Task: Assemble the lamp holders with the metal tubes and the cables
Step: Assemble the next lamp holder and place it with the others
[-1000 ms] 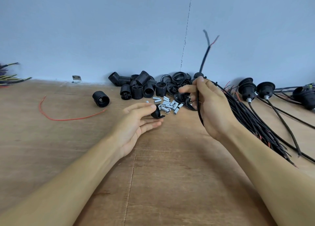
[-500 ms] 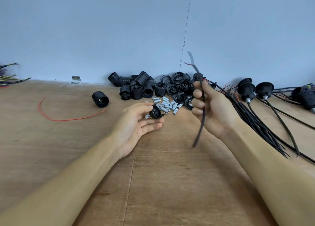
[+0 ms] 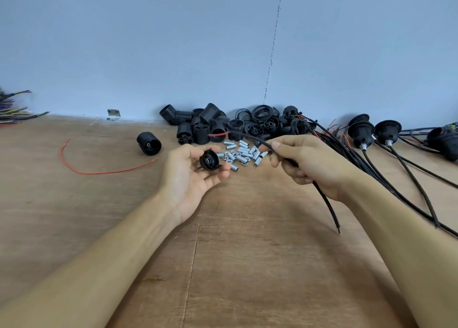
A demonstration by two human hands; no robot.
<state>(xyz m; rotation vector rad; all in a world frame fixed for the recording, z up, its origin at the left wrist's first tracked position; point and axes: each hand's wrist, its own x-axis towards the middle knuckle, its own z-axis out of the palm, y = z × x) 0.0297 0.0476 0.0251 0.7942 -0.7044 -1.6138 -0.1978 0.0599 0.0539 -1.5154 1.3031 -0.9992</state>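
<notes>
Your left hand (image 3: 195,176) cradles a black lamp holder cap (image 3: 209,159) in curled fingers. Your right hand (image 3: 307,163) pinches a black cable (image 3: 324,201), red tip pointing left over the metal tubes (image 3: 241,153).

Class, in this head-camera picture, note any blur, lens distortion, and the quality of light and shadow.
Head view: the red-tipped end of the cable in the right hand is motion-smeared, while the lamp holder cap in the left hand is sharp; head view: forearms swell toward the lower corners, wide-angle distortion; head view: soft even light, faint shadows on the table, no glare.
</notes>
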